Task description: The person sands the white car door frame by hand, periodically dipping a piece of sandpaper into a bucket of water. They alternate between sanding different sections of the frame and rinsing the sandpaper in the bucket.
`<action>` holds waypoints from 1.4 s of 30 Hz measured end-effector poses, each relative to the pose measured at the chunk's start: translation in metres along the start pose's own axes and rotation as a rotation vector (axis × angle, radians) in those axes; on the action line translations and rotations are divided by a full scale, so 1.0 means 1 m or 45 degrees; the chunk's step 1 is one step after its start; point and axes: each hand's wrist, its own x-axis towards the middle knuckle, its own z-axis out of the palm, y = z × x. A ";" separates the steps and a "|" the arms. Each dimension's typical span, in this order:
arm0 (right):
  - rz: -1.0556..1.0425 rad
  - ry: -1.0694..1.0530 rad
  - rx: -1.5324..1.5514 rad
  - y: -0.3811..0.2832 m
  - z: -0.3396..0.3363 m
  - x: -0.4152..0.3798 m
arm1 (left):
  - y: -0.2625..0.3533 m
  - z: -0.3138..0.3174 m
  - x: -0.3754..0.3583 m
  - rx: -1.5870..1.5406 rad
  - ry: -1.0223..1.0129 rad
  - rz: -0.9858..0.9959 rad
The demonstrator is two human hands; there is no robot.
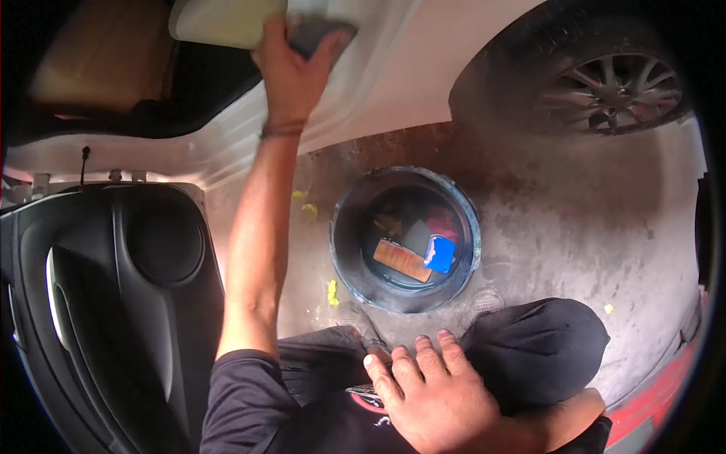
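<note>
My left hand (pixel 291 79) is raised at the top, against the white car body (pixel 386 98) beside the door opening. Its thumb and fingers grip a dark, blurred block (pixel 324 36). My right hand (pixel 446 401) rests low in front of my torso, empty, with its fingers spread. Between my knees and the car stands a round dark tub (pixel 340 253). Inside it lie an orange-brown block (pixel 402 260), a blue block (pixel 439 253) with a pale patch, a grey piece (pixel 417 236) and something reddish (pixel 445 222).
An open black door panel (pixel 162 303) fills the left side. A wheel (pixel 616 91) is at the upper right. Yellow scraps (pixel 333 292) lie on the concrete floor (pixel 529 265). Something red (pixel 650 408) shows at the lower right.
</note>
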 end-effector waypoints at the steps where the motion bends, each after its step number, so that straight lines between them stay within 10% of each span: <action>1: -0.007 0.011 0.073 0.003 -0.006 -0.003 | -0.021 -0.003 -0.037 -0.052 -0.071 -0.197; 5: 0.113 0.047 0.142 0.004 0.003 -0.015 | -0.065 -0.032 -0.121 -0.162 0.155 -0.594; 8: 0.091 0.048 0.126 0.007 0.002 -0.020 | -0.091 -0.054 -0.169 0.382 0.039 -0.418; 21: 0.290 0.100 0.061 0.035 0.000 -0.016 | -0.056 -0.009 -0.097 0.383 0.199 0.052; 26: 0.154 -0.089 0.086 0.051 -0.014 -0.020 | -0.097 -0.070 -0.149 0.220 0.021 -0.504; 29: 0.208 -0.117 0.112 0.053 -0.001 -0.014 | -0.065 -0.033 -0.140 0.475 0.014 -0.341; 35: 0.110 -0.143 0.088 0.055 -0.013 -0.002 | -0.047 -0.039 -0.166 0.192 0.420 -0.404; 37: 0.090 -0.199 0.064 0.052 -0.016 0.000 | -0.023 -0.062 -0.181 0.316 0.648 -1.010; 42: 0.152 -0.196 0.049 0.043 -0.001 -0.009 | -0.066 -0.124 -0.198 0.439 1.016 -0.865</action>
